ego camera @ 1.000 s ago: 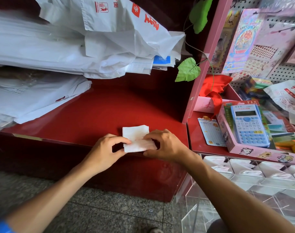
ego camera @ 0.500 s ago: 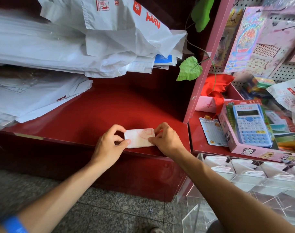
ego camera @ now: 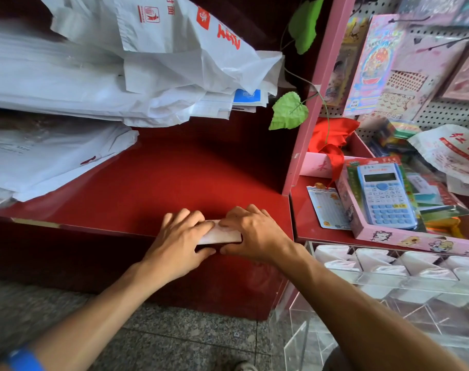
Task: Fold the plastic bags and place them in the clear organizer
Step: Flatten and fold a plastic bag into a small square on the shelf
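Folded bag (ego camera: 220, 235) pinched at red worktop (ego camera: 174, 178) edge by left hand (ego camera: 178, 241) and right hand (ego camera: 250, 234); unfolded bags (ego camera: 94, 76) piled behind; clear organizer (ego camera: 388, 285) seen just right.

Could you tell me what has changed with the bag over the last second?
The bag went from an open square to a narrow folded strip at the shelf edge. Both hands, left hand and right hand, closed over it, gripping. The bag pile stayed put.

Probably a small stationery shop: pegboard (ego camera: 442, 113) hung with packaged stickers (ego camera: 372, 65) upper right, boxed calculator (ego camera: 386, 195) displayed below.
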